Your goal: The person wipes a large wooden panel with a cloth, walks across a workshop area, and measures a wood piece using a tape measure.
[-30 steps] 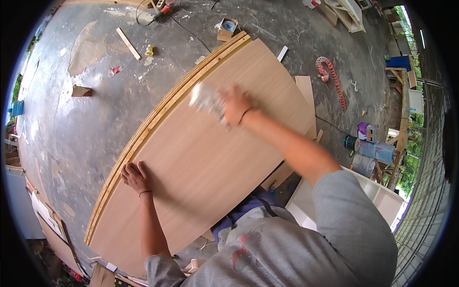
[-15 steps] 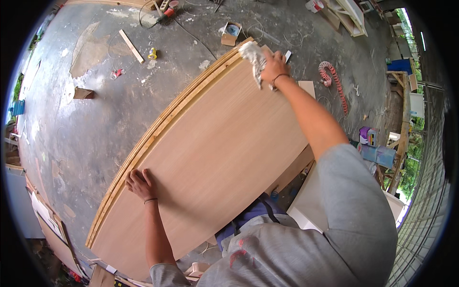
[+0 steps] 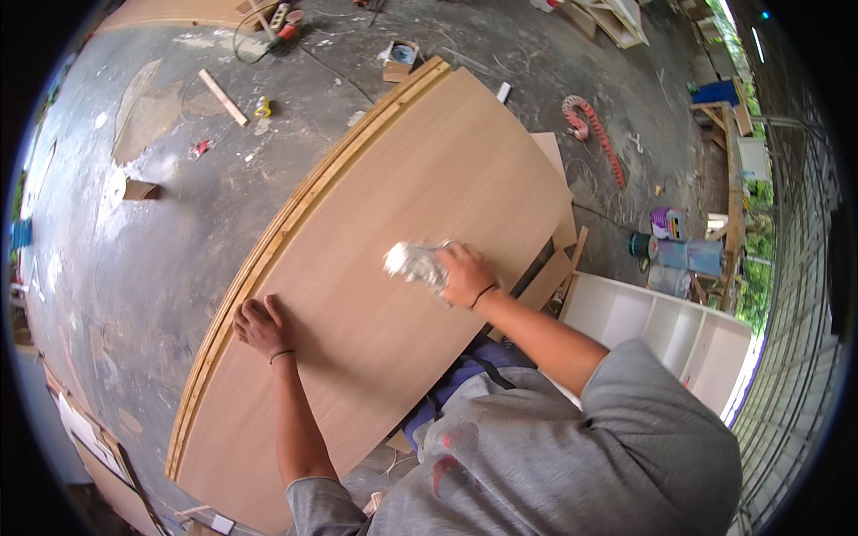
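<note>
A large pale wood-grain panel (image 3: 393, 188) lies slantwise in front of me, from lower left to upper right. Along its far left side runs a raised wooden edge strip (image 3: 299, 201). My left hand (image 3: 262, 329) rests on the panel beside that strip, fingers spread and curving over its inner edge, holding nothing. Around the middle right of the panel, my right hand (image 3: 468, 273) grips a crumpled white rag (image 3: 416, 263) against the surface. Part of the rag is hidden under the fingers.
A white shelf unit (image 3: 661, 326) stands to my right. Beyond the panel, the grey floor holds a coiled red hose (image 3: 594, 134), a small open cardboard box (image 3: 399, 61), a yellow tape roll (image 3: 263, 107) and a wood strip (image 3: 223, 96). Blue containers (image 3: 693, 256) stand at the right.
My right hand has drawn the rag from the panel's far upper end back toward me, to the middle right. My left hand stays at the strip. The view has shifted slightly.
</note>
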Available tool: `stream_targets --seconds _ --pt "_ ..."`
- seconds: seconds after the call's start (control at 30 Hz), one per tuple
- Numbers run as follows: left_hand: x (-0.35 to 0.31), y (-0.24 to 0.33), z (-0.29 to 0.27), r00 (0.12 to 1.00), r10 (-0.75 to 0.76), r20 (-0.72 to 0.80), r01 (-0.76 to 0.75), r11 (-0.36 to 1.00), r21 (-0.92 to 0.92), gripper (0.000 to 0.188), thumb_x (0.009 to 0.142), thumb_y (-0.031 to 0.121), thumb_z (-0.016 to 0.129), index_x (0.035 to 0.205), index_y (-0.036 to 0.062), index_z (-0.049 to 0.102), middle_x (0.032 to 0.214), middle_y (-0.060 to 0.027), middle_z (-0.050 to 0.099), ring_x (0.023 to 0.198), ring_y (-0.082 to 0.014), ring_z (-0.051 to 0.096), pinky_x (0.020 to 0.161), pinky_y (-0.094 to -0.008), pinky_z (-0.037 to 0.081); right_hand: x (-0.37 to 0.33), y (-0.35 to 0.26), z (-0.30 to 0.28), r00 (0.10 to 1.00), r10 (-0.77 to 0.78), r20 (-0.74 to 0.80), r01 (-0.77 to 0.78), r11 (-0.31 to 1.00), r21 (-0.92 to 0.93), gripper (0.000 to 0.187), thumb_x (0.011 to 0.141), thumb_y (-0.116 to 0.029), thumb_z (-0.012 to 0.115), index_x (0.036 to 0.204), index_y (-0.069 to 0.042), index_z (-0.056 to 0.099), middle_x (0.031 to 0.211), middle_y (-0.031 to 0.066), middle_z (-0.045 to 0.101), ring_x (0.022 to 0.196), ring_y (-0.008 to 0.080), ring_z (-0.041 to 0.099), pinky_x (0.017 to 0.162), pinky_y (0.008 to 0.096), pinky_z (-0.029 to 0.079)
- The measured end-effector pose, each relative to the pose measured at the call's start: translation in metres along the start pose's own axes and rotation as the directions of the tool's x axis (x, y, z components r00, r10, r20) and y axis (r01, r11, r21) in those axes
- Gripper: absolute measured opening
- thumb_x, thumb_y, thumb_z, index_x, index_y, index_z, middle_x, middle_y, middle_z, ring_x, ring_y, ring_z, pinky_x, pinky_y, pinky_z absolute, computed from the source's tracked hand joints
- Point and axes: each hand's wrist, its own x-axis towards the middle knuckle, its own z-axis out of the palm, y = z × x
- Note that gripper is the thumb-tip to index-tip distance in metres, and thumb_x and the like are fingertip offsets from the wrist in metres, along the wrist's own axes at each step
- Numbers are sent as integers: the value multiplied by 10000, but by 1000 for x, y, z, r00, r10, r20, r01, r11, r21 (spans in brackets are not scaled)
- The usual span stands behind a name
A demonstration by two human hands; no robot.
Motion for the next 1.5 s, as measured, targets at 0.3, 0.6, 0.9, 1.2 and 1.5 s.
stream_targets --seconds 0.3,0.6,0.9,1.2,1.5 --pt "-1 -4 -3 1000 2 -22 -2 1000 2 387 837 435 536 1018 92 536 1151 -110 483 1097 -343 421 905 -467 316 49 38 -35 946 324 -7 -324 946 -21 444 660 -290 669 1049 -129 529 1019 150 575 946 353 566 786 476 464" --pt "3 0 1 1000 12 16 -11 1000 -4 419 839 444 525 1042 77 518 1158 -115 476 1111 -338 410 929 -467 299 172 134 -120 875 426 -231 -463 876 -138 479 682 -283 633 1133 -155 535 1073 149 596 1005 323 568 845 426 462" --pt "-1 -5 2 1000 -1 -9 1 1000 27 398 838 430 523 1016 74 514 1137 -119 477 1105 -339 408 935 -471 284 189 125 -115 937 271 -219 -313 932 -183 475 660 -307 647 1102 -164 543 1050 136 588 1010 328 553 855 430 451" --pt "0 -13 -3 1000 -1 14 1 1000 -1 389 835 424 534 1027 86 508 1149 -120 479 1128 -318 399 965 -457 257 192 69 -96 975 184 -121 -207 954 -216 478 656 -316 647 1098 -162 550 1015 166 614 943 344 589 813 444 474" --pt "-3 -2 1 993 86 -77 -87 996 -6 350 833 376 549 1021 84 504 1100 -128 492 1087 -333 422 932 -461 290 223 87 -143 924 321 -207 -363 907 -213 450 660 -306 673 1039 -85 573 1014 174 622 980 325 591 827 408 479"
